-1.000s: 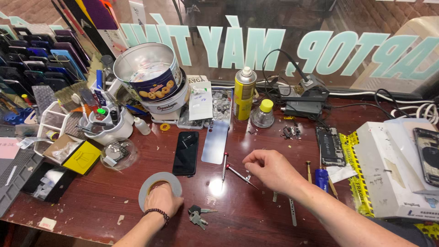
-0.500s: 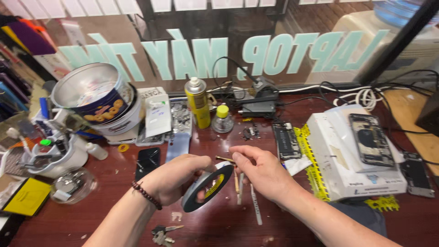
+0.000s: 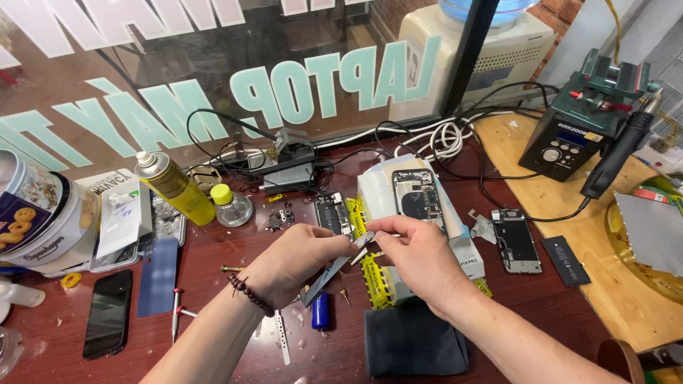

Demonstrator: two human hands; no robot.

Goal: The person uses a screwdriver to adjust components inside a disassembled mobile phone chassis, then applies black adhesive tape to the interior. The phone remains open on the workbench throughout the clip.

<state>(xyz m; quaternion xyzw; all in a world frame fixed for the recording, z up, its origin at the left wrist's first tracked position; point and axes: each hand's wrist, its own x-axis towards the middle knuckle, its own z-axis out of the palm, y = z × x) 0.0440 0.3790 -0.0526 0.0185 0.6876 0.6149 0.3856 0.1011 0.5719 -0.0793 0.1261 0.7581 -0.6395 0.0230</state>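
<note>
My left hand [image 3: 295, 259], with a bead bracelet on the wrist, holds a thin dark roll of tape [image 3: 329, 275] edge-on above the desk. Just to its right, my right hand [image 3: 416, 259] pinches the roll's upper end with thumb and forefinger. Both hands hover over the dark red desk [image 3: 213, 341], in front of a white box [image 3: 466, 249] with an opened phone housing [image 3: 417, 195] lying on top. A strip of yellow tape [image 3: 371, 274] hangs down the box's front. A blue lighter [image 3: 320, 311] lies under the roll.
A yellow spray can [image 3: 174, 188], a small yellow-capped bottle [image 3: 231, 206] and a cookie tin [image 3: 35, 213] stand at left. A black phone [image 3: 108, 313], a blue back plate [image 3: 156, 277] and screwdrivers [image 3: 176, 313] lie near them. A dark cloth [image 3: 413, 341], a phone body [image 3: 516, 240] and a soldering station [image 3: 569, 135] are at right.
My left hand lifted the tape roll off the desk and brought it up. My right hand came in and took hold of its edge. The view swung to the right.
</note>
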